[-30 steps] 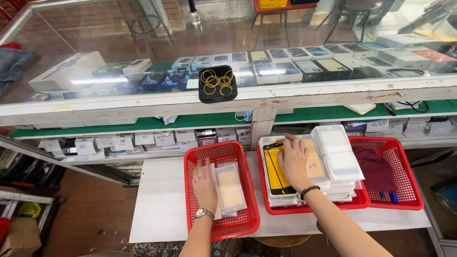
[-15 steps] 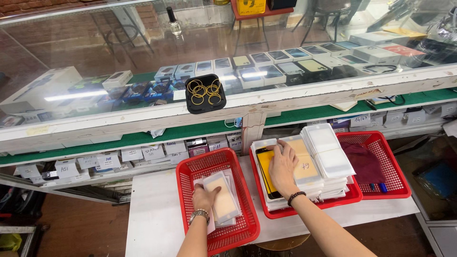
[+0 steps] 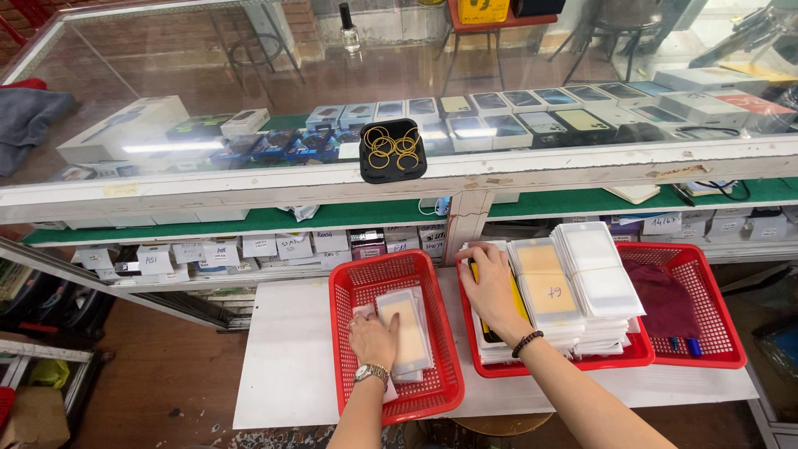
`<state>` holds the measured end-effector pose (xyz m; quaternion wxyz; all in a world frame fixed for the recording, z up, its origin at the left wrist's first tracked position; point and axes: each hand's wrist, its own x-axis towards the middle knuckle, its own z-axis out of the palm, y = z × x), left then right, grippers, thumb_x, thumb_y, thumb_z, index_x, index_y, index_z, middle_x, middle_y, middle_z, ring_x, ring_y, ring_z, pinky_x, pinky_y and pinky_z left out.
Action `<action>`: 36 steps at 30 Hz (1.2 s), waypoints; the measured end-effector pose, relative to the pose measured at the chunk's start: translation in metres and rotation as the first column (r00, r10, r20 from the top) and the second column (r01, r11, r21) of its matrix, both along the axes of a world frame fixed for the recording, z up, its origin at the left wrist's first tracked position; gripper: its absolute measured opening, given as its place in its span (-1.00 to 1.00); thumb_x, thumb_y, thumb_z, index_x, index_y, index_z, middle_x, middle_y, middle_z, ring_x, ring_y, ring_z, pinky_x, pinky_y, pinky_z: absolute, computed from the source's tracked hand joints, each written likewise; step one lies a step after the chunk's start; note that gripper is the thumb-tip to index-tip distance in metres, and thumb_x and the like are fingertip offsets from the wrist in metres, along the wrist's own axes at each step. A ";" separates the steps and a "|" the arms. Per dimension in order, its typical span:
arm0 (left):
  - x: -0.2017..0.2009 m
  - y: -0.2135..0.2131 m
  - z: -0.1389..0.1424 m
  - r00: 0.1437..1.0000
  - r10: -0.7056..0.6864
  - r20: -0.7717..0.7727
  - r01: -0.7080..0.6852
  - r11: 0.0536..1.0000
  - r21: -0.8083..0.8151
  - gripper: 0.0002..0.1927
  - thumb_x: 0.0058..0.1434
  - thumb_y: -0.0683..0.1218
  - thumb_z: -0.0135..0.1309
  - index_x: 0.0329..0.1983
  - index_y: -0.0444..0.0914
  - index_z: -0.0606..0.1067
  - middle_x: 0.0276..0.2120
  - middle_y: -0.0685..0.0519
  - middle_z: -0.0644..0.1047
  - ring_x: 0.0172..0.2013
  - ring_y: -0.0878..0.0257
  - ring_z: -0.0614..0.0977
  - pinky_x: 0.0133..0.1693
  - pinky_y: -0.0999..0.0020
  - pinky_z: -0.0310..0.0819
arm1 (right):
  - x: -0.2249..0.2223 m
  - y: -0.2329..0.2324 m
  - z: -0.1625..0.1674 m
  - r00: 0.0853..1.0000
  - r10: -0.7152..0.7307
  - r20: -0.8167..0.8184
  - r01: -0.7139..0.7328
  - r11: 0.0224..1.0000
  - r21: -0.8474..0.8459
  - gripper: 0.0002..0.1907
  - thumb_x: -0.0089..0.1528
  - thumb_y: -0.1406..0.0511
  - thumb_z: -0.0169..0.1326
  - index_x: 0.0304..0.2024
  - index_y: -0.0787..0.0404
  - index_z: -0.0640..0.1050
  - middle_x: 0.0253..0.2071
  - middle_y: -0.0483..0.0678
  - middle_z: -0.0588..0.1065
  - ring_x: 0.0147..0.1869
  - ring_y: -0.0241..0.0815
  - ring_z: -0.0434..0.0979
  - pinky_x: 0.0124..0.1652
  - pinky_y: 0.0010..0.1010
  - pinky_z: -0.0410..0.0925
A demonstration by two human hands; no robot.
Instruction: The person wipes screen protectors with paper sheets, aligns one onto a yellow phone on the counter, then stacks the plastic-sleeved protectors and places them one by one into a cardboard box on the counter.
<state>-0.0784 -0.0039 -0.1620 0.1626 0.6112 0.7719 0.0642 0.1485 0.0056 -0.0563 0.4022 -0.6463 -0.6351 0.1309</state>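
My left hand (image 3: 373, 339), with a wristwatch, rests inside the left red basket (image 3: 353, 287) and lies on a small stack of clear flat packets (image 3: 406, 331), fingers closed over its left edge. My right hand (image 3: 491, 289), with a bead bracelet, presses flat on the left pile of packets in the middle red basket (image 3: 611, 359). Beside that hand stand taller piles of clear packets (image 3: 544, 287), some with tan inserts, and a white pile (image 3: 597, 268) leaning over them.
A third red basket (image 3: 706, 312) at the right holds a dark red cloth (image 3: 661, 298). All baskets sit on a white table (image 3: 287, 366). Ahead is a glass display counter (image 3: 249, 91) with boxed phones, and a black tray of yellow rubber bands (image 3: 392, 150) on top.
My left hand slid toward me in the left basket and closed on the packet stack. My right hand stayed on the middle basket's pile. The view shifted up and right.
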 end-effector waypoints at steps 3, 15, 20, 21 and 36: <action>0.000 0.006 0.010 0.989 0.130 0.076 -0.107 0.961 -0.253 -0.14 0.10 0.35 0.30 0.23 -0.33 0.39 0.29 -0.29 0.28 0.25 -0.11 0.40 0.19 0.10 0.38 | -0.001 -0.006 0.005 0.998 0.041 -0.043 -0.043 0.999 -0.032 -0.86 0.24 0.33 0.08 -0.15 0.15 0.57 0.05 0.01 0.45 0.13 0.09 0.36 0.14 -0.17 0.26; 0.008 0.024 -0.014 0.722 0.131 0.679 -0.386 0.891 0.238 -0.73 0.26 -0.03 0.19 -0.19 -0.37 0.60 -0.27 -0.08 0.61 -0.32 0.10 0.63 -0.20 0.10 0.54 | 0.006 -0.015 -0.003 0.948 0.173 -0.266 -0.251 0.922 -0.295 -0.67 0.23 0.25 0.10 0.03 0.20 0.51 0.02 0.01 0.53 0.05 -0.07 0.55 0.03 -0.31 0.42; 0.030 0.031 0.024 -0.076 0.038 0.996 -0.333 0.941 -0.061 -0.71 0.39 -0.08 0.16 0.00 -0.38 0.41 -0.28 -0.04 0.58 -0.36 0.25 0.53 -0.35 0.31 0.38 | -0.007 -0.014 -0.018 0.840 0.318 -0.440 -0.443 0.870 -0.216 -0.36 0.22 0.22 0.22 0.24 0.37 0.29 0.13 0.15 0.43 0.18 -0.08 0.45 0.08 -0.30 0.36; 0.033 0.033 0.035 -0.183 0.031 0.983 -0.273 0.959 -0.081 -0.68 0.36 -0.10 0.15 0.02 -0.40 0.39 -0.25 -0.04 0.62 -0.31 0.26 0.61 -0.30 0.34 0.47 | -0.006 -0.016 -0.019 0.836 0.258 -0.485 -0.448 0.831 -0.329 -0.44 0.24 0.20 0.19 0.18 0.33 0.34 0.04 0.08 0.52 0.10 -0.16 0.54 0.03 -0.35 0.41; 0.078 0.026 0.108 0.058 -0.047 0.997 0.128 0.991 0.040 -0.69 0.26 0.01 0.22 -0.13 -0.34 0.64 -0.29 0.06 0.69 -0.34 0.40 0.65 -0.30 0.45 0.55 | 0.048 -0.019 0.013 0.715 0.114 -0.690 -0.478 0.799 -0.364 -0.59 0.26 0.15 0.07 0.09 0.22 0.43 -0.14 -0.17 0.56 -0.09 -0.34 0.58 -0.24 -0.39 0.55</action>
